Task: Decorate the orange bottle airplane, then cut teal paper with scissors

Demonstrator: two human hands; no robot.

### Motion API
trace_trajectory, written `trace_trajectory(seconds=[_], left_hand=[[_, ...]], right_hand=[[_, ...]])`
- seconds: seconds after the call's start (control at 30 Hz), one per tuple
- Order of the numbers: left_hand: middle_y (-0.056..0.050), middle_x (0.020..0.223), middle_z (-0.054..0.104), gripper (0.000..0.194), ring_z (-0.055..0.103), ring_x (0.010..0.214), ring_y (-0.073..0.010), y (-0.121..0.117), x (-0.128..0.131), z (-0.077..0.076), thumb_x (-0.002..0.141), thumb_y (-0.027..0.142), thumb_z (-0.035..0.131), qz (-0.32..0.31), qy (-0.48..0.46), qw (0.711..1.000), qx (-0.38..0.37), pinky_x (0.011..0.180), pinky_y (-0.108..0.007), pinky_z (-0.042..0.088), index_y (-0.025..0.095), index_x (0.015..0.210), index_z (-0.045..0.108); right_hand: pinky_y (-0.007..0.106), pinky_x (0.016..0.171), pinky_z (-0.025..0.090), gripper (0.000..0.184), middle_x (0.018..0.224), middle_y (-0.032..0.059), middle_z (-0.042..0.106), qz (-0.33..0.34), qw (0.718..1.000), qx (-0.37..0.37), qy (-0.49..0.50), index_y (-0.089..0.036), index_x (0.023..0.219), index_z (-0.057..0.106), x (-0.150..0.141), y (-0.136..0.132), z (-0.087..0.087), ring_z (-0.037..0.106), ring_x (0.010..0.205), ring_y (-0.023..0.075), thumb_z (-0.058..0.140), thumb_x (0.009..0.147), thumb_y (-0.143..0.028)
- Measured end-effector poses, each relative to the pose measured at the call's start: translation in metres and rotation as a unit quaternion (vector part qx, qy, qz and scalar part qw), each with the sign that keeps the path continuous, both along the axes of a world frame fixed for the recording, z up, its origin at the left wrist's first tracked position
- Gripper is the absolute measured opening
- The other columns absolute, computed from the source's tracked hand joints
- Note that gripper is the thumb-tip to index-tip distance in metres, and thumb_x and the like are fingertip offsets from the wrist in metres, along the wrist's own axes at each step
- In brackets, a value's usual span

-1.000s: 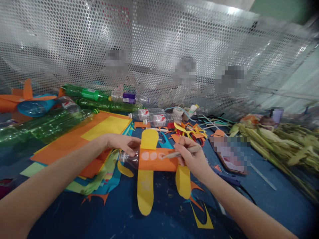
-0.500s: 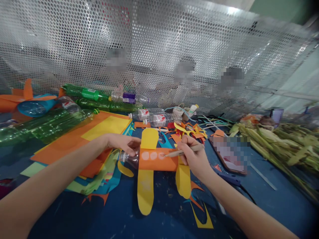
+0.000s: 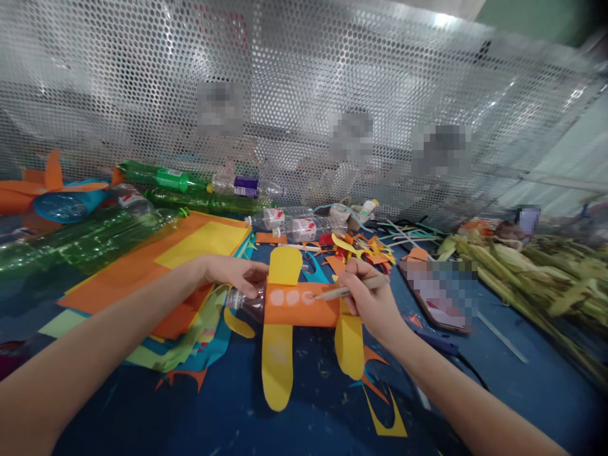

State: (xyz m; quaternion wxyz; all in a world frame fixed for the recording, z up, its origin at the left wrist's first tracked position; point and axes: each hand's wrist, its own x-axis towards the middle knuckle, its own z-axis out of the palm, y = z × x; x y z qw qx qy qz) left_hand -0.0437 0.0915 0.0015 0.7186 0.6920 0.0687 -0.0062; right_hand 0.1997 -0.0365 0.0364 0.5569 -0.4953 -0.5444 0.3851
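Note:
A clear plastic bottle (image 3: 255, 306) lies on its side, its body wrapped in orange paper (image 3: 304, 313). Yellow paper wings (image 3: 277, 367) stick out from it front and back, and a smaller yellow piece (image 3: 350, 348) sits at its right end. My left hand (image 3: 237, 275) grips the bottle near its neck at the left; some fingers are hidden behind it. Pinched in my right hand (image 3: 370, 301) is a pale marker pen (image 3: 339, 292), its tip on the third of three whitish-pink dots in a row on the orange paper.
Coloured paper sheets (image 3: 137, 285) are stacked at the left, below green bottles (image 3: 109, 234). Clear bottles (image 3: 304, 227) and paper scraps (image 3: 365, 248) lie behind. To the right are a phone (image 3: 434, 297), a blue-handled tool with a cord (image 3: 437, 341) and corn husks (image 3: 527, 266).
The third dot has gone from a partly open ring to a more filled-in spot. My hands and the bottle have hardly moved.

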Motion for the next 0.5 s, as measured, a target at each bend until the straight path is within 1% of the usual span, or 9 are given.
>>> trace_trajectory(seconds=[0.17,0.27,0.5], left_hand=[[-0.013,0.138,0.044,0.078,0.039,0.126,-0.0311,0.0013,-0.0008,-0.0009,0.066,0.036,0.076,0.009,0.015,1.0,0.017,0.101,-0.039,0.032,0.017,0.133,0.041],[-0.012,0.139,0.043,0.076,0.038,0.127,-0.0297,0.0012,-0.0009,-0.0004,0.067,0.034,0.076,0.007,0.008,1.0,0.008,0.102,-0.037,0.031,0.017,0.133,0.042],[-0.012,0.134,0.048,0.073,0.042,0.123,-0.029,0.0013,-0.0007,-0.0007,0.067,0.035,0.076,0.008,0.012,1.0,0.016,0.099,-0.036,0.034,0.017,0.13,0.044]], right_hand=[[0.014,0.029,0.019,0.03,0.036,-0.0119,0.033,0.006,1.0,0.001,-0.016,-0.021,0.055,0.035,-0.0008,-0.0001,-0.0001,0.031,0.025,0.0025,0.057,0.073,-0.029],[0.015,0.028,0.017,0.029,0.038,-0.0114,0.035,-0.002,1.0,-0.001,-0.01,-0.021,0.055,0.035,-0.0006,-0.0001,0.0002,0.031,0.025,0.0024,0.057,0.072,-0.029],[0.016,0.031,0.02,0.03,0.036,-0.0116,0.033,0.014,0.999,-0.002,-0.041,-0.022,0.055,0.034,-0.0012,-0.0019,0.0015,0.032,0.026,0.0035,0.057,0.074,-0.029]])
